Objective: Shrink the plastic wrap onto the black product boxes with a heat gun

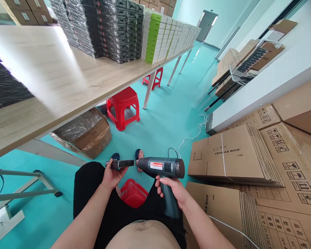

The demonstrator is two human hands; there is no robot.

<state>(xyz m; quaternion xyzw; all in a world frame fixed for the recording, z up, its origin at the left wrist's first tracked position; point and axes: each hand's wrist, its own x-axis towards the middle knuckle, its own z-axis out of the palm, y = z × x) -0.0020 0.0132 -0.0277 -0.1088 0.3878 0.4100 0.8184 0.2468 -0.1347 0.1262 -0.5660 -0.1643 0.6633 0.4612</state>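
Observation:
My right hand (171,188) is wrapped round the handle of a dark green heat gun (159,166), which lies level above my lap with its nozzle facing left. In my left hand (114,175) is a small dark box (123,164), gripped between thumb and fingers. The box's right end is just in front of the nozzle, with a narrow gap between them. Its printing is too small to read. A red plastic stool (133,193) shows partly between my legs.
Left, a long wooden table (67,86) carries stacked black boxes (121,31) and white-and-green boxes (152,38). Beneath it are an open carton (90,135) and a red stool (124,103). Flattened cartons (230,152) line the right. A white cable (186,138) crosses the floor.

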